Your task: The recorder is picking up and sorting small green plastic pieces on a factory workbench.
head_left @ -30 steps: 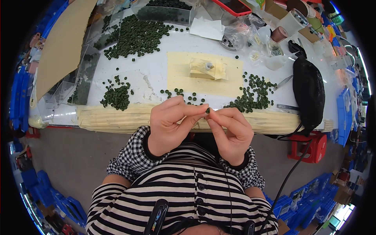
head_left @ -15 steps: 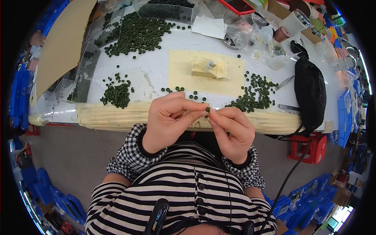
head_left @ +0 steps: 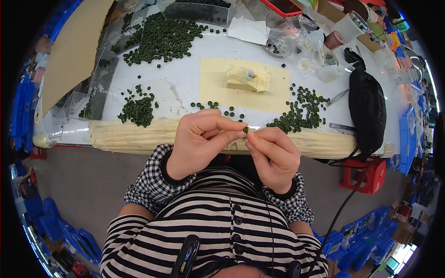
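At centre, left hand (head_left: 193, 144) pinches a tiny, dark-green, rounded piece (head_left: 245, 130); right hand (head_left: 278, 160), grip unclear, touches it.

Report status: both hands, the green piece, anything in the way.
Left hand: thumb and finger pinching small green piece. Right hand: fingertip at same piece, grip unclear. Nothing visibly blocking either hand.

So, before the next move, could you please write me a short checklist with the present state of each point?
1. Small dark-green round piece pinched by left hand: ok.
2. Right hand also gripping it: cannot tell, though it is right beside it.
3. Piece's whole surface visible: not ok, fingers partly cover it.
4. Cream-coloured wrapped rectangular block unobstructed by hands: ok.
5. Loose dark-green round pieces in one pile: not ok, several groups.
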`<action>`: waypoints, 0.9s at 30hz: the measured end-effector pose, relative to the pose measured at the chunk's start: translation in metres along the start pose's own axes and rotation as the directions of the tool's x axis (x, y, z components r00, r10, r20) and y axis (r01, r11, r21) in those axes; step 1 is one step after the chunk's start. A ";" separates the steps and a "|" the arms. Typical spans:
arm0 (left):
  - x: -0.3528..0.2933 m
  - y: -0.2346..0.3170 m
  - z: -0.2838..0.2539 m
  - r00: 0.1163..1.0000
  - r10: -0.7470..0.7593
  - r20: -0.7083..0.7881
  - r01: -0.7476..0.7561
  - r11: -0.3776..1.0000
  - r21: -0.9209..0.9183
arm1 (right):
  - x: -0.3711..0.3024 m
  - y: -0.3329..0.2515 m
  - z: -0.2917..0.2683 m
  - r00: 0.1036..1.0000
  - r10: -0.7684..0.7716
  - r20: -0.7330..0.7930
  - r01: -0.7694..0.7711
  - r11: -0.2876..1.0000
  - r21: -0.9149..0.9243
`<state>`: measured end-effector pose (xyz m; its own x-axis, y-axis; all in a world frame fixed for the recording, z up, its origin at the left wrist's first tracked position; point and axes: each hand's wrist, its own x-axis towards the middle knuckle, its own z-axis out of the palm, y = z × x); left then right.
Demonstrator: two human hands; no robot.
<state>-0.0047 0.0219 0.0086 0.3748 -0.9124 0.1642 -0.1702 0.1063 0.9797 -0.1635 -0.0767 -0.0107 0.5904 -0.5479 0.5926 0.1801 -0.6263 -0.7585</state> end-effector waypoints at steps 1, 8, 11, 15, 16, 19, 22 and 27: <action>0.000 0.001 0.000 1.000 -0.003 0.004 0.003 1.000 -0.001 | 0.000 0.000 0.000 1.000 -0.010 0.004 0.010 1.000 -0.004; -0.001 0.000 -0.002 1.000 0.001 0.005 -0.001 1.000 0.024 | 0.001 0.003 0.000 0.999 -0.042 0.012 0.042 0.999 -0.001; 0.000 0.000 -0.002 0.999 0.041 -0.006 -0.041 0.996 0.079 | 0.000 0.003 0.000 1.000 -0.021 0.008 0.021 1.000 0.013; 0.000 0.002 0.001 0.998 0.051 -0.031 -0.048 0.994 0.097 | -0.002 0.005 0.001 1.000 -0.004 -0.004 0.004 1.000 0.029; 0.000 0.001 0.000 0.999 0.042 -0.030 -0.039 0.995 0.089 | -0.001 0.005 0.001 1.000 -0.010 -0.003 0.010 1.000 0.027; -0.001 0.000 -0.001 0.999 0.029 -0.023 -0.027 0.997 0.077 | -0.001 0.006 0.001 1.000 -0.026 -0.001 0.026 0.999 0.025; -0.002 -0.002 -0.003 0.999 0.048 -0.018 -0.046 0.996 0.082 | -0.001 0.007 0.000 0.999 -0.035 0.008 0.034 0.999 0.022; -0.001 0.005 -0.007 1.000 0.021 -0.003 -0.020 0.988 0.152 | 0.002 0.007 -0.004 0.998 -0.060 0.034 0.061 0.998 -0.032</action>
<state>0.0005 0.0257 0.0139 0.3740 -0.9089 0.1846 -0.3146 0.0629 0.9471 -0.1637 -0.0844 -0.0135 0.6053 -0.4904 0.6271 0.1903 -0.6757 -0.7122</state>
